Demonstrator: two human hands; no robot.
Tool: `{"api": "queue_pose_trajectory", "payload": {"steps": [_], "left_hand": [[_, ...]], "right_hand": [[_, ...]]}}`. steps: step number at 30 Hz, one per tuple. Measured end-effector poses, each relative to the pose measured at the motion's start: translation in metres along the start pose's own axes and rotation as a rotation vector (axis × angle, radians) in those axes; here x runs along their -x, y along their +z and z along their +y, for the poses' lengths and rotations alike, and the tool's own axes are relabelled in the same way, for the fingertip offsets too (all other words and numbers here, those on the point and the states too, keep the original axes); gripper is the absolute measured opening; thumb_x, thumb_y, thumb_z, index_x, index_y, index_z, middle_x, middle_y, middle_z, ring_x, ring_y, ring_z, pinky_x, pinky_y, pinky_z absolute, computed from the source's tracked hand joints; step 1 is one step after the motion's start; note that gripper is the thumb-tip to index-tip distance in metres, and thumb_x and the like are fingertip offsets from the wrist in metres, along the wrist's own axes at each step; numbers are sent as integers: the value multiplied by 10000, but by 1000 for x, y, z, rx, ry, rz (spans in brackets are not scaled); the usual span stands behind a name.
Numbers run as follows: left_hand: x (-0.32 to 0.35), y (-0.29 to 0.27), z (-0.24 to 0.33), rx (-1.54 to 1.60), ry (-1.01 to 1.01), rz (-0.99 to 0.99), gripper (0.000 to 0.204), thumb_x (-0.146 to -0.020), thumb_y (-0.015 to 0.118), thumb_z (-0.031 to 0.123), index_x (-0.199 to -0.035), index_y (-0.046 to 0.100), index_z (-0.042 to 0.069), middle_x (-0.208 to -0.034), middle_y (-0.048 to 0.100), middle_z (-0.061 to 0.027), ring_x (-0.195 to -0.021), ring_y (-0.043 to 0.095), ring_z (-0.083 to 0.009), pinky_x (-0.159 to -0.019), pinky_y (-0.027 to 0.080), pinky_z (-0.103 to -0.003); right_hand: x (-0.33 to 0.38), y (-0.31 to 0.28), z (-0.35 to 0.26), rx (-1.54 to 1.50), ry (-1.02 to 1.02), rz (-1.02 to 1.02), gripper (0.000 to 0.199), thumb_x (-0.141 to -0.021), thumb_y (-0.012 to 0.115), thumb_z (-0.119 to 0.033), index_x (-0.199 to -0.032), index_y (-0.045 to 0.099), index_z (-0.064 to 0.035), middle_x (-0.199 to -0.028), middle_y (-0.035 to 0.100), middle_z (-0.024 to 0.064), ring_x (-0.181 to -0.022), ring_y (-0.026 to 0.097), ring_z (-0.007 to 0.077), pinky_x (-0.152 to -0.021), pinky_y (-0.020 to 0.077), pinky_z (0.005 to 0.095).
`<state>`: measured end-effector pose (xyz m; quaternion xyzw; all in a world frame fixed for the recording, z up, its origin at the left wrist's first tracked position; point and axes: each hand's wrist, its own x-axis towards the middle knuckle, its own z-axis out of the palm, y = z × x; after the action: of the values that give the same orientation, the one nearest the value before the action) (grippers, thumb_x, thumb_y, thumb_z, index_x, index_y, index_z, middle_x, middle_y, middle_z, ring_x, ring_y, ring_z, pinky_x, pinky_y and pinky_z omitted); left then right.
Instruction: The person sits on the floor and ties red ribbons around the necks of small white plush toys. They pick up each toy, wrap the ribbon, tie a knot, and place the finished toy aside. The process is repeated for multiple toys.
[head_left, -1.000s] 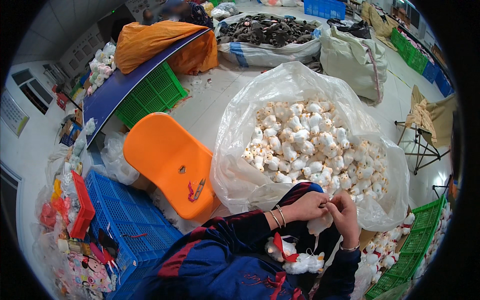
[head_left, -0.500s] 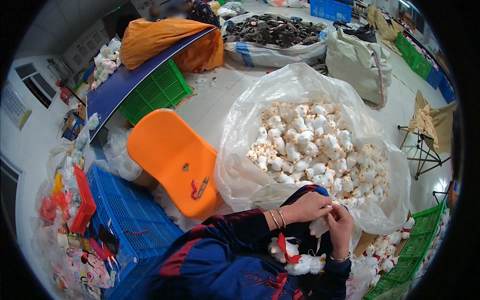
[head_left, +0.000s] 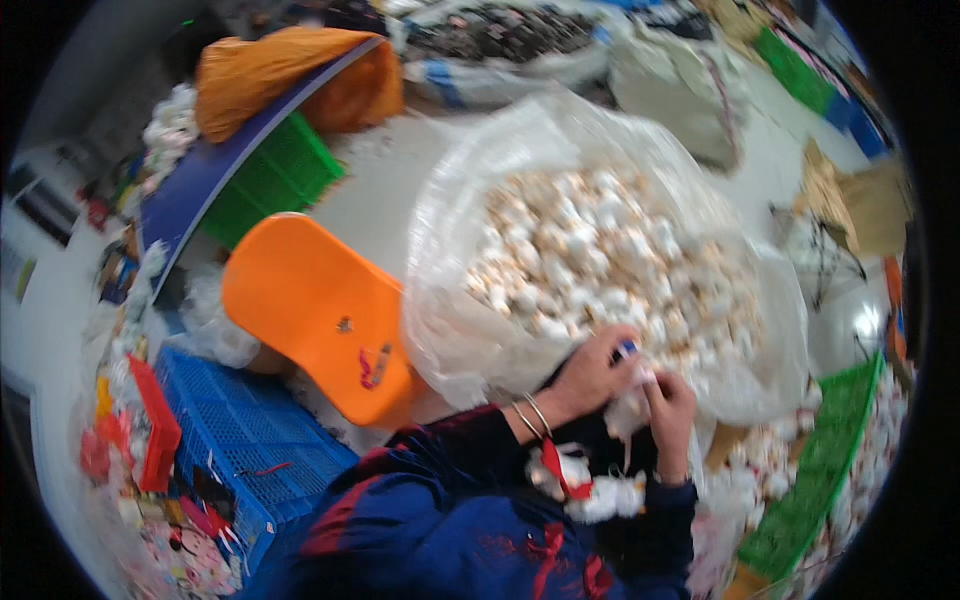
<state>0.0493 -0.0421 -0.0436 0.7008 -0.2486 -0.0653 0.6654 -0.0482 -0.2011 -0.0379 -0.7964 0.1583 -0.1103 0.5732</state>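
My left hand (head_left: pixel 594 374), with bracelets at its wrist, is closed, its fingertips at the top of a small white plush toy (head_left: pixel 627 411). My right hand (head_left: pixel 673 418) pinches the same toy from the right. A pale ribbon or strip hangs below it. Blur hides the exact grip, and a blue patch by the left fingertips cannot be made out. On my lap, under the hands, lies another white plush toy (head_left: pixel 606 498) with a red scarf-like ribbon (head_left: pixel 563 470). Just beyond my hands, a large clear plastic bag (head_left: pixel 440 300) holds many small white-and-orange plush toys (head_left: pixel 590 250).
An orange chair (head_left: pixel 300 300) stands to the left, with a small tool and pink string (head_left: pixel 375 366) on it. A blue crate (head_left: pixel 250 430) and a red tray (head_left: pixel 155 430) are nearer. At right is a green crate (head_left: pixel 825 470) beside more plush toys. Large sacks (head_left: pixel 670 95) stand behind.
The view has shifted and blurred, so the surroundings sit further left and higher. My left hand has turned and risen slightly at the toy; both hands remain together there.
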Motion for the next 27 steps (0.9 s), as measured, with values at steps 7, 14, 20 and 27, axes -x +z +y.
{"api": "queue_pose_trajectory", "payload": {"steps": [7, 14, 20, 27], "left_hand": [[20, 22, -9, -212, 118, -152, 219, -835, 745, 73, -1018, 634, 24, -983, 629, -133, -943, 612, -329, -856, 494, -409], [19, 24, -9, -514, 237, -33, 506, -740, 847, 136, -1161, 577, 63, -1221, 513, -144, -1137, 485, -353, -990, 396, -475], [24, 21, -16, -460, 273, -11, 504, -731, 854, 104, -1141, 566, 51, -1215, 506, -141, -1162, 477, -346, -1000, 403, -454], [21, 28, -2, -453, 306, 148, 488, -748, 854, 91, -1141, 571, 30, -1149, 539, -146, -1113, 549, -352, -974, 467, -416]], "right_hand": [[-2, 0, 16, -185, 40, 15, 159, -967, 703, -131, -1010, 721, 21, -841, 700, 7, -765, 613, 67, -697, 494, 244], [0, -2, 18, -440, 121, -6, 145, -1007, 682, -134, -1030, 697, 8, -915, 694, -13, -815, 599, 38, -720, 477, 209], [2, -5, 14, -508, 149, -18, 147, -1017, 673, -136, -1065, 693, 2, -947, 704, -3, -841, 613, 43, -742, 482, 208], [2, -8, 23, -605, 186, 15, 147, -1013, 686, -165, -1060, 690, -26, -902, 665, -31, -773, 557, 27, -688, 436, 195]]}}
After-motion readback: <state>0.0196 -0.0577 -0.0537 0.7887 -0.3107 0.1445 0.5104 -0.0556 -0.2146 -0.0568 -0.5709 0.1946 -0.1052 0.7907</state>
